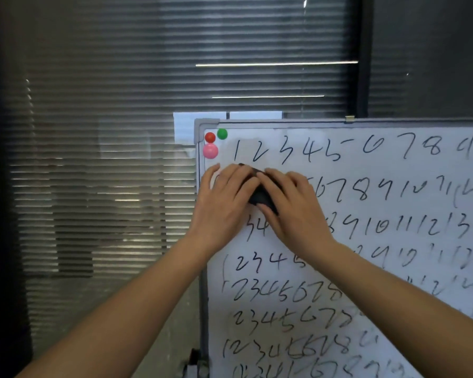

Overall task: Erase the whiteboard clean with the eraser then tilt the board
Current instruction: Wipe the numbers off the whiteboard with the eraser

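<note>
A whiteboard with a grey frame fills the right half of the view, covered in rows of handwritten black numbers. A black eraser is pressed against the board near its upper left, at the second row of numbers. My left hand lies over the eraser's left side with fingers spread flat. My right hand covers its right side, fingers curled round its top edge. Most of the eraser is hidden under both hands.
Three round magnets sit at the board's top left corner: red, green, pink. Behind and left of the board is a glass wall with closed blinds. A dark pillar rises behind the board.
</note>
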A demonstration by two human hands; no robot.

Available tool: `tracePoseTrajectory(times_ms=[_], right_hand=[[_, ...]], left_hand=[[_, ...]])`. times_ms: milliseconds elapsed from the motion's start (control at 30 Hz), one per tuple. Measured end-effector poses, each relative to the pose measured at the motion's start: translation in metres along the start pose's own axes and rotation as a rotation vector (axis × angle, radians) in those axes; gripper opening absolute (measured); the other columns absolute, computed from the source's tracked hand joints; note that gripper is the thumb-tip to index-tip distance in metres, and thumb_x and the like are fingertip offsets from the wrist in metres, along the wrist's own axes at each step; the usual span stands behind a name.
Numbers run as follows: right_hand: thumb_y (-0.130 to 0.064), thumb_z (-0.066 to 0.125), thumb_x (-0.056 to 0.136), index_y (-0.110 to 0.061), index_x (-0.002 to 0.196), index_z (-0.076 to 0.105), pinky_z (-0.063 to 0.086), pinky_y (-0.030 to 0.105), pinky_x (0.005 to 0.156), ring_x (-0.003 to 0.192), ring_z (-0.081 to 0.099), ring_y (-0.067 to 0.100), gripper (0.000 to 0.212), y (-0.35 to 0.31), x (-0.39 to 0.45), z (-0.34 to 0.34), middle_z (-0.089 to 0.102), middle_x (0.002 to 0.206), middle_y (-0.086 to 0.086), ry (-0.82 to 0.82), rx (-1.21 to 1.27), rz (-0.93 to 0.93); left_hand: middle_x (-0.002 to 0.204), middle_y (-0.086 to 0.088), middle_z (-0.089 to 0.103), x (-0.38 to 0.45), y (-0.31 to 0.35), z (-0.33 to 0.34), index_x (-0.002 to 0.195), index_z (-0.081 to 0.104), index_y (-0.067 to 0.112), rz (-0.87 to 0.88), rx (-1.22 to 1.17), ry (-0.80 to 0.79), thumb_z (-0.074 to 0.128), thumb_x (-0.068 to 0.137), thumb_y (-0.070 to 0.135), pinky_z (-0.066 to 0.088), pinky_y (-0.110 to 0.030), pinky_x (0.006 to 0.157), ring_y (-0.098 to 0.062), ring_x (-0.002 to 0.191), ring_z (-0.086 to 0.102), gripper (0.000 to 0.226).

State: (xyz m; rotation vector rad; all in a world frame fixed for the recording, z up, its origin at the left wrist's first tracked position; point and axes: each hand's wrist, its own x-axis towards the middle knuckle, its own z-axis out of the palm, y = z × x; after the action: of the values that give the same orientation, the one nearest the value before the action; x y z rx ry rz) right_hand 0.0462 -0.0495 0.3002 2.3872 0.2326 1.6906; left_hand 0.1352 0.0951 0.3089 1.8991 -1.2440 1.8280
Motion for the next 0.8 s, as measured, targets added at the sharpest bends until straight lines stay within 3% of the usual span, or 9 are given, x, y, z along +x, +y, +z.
tracePoseTrajectory(times_ms=[133,300,433,533,667,800], right_hand=[[-0.016,0.068,0.086,0.001,0.130,0.055,0.048,0.051,0.090,0.105,0.055,0.046,0.048,0.011,0.030,-0.004,0.056,0.127,0.025,0.104,-0.104,-0.012],[-0.014,0.065,0.089,-0.001,0.131,0.055,0.046,0.053,0.092,0.107,0.054,0.047,0.045,0.019,0.052,-0.003,0.054,0.128,0.027,0.144,-0.158,-0.021],[-0.013,0.068,0.087,-0.005,0.130,0.057,0.048,0.051,0.088,0.105,0.055,0.046,0.045,0.023,0.058,0.007,0.055,0.126,0.027,0.167,-0.192,-0.030],[-0.006,0.073,0.081,-0.008,0.127,0.061,0.050,0.051,0.084,0.104,0.056,0.045,0.048,0.027,0.056,0.013,0.056,0.125,0.027,0.172,-0.192,-0.055],[0.006,0.073,0.071,-0.010,0.123,0.064,0.051,0.050,0.083,0.102,0.058,0.045,0.055,0.032,0.054,0.023,0.057,0.125,0.027,0.175,-0.218,-0.125],[0.006,0.073,0.071,-0.011,0.119,0.067,0.053,0.046,0.079,0.096,0.061,0.040,0.051,0.034,0.047,0.023,0.060,0.121,0.026,0.121,-0.238,-0.320]], left_hand=[[0.136,-0.017,0.055,0.022,-0.020,-0.002,0.125,0.060,0.002,-0.059,0.086,-0.045,0.071,0.079,0.009,0.036,-0.057,0.108,-0.034,0.130,0.049,0.047],[0.155,-0.013,0.035,0.039,-0.036,0.003,0.146,0.040,0.004,-0.027,0.246,-0.178,0.046,0.093,0.023,0.024,-0.055,0.115,-0.029,0.144,0.031,0.056],[0.163,-0.005,-0.003,0.046,-0.055,0.015,0.155,0.004,0.010,-0.066,0.325,-0.283,0.010,0.100,0.034,0.000,-0.050,0.120,-0.021,0.151,0.000,0.060],[0.156,-0.001,-0.025,0.046,-0.066,0.023,0.151,-0.013,0.014,-0.078,0.321,-0.286,0.000,0.098,0.039,-0.015,-0.047,0.117,-0.018,0.149,-0.016,0.060],[0.157,-0.003,-0.027,0.043,-0.076,0.031,0.151,-0.015,0.013,-0.049,0.307,-0.261,0.000,0.099,0.036,-0.013,-0.048,0.119,-0.018,0.146,-0.022,0.059],[0.157,-0.004,-0.026,0.035,-0.077,0.032,0.152,-0.015,0.012,-0.033,0.289,-0.261,-0.007,0.095,0.035,-0.011,-0.049,0.119,-0.019,0.146,-0.023,0.061]])
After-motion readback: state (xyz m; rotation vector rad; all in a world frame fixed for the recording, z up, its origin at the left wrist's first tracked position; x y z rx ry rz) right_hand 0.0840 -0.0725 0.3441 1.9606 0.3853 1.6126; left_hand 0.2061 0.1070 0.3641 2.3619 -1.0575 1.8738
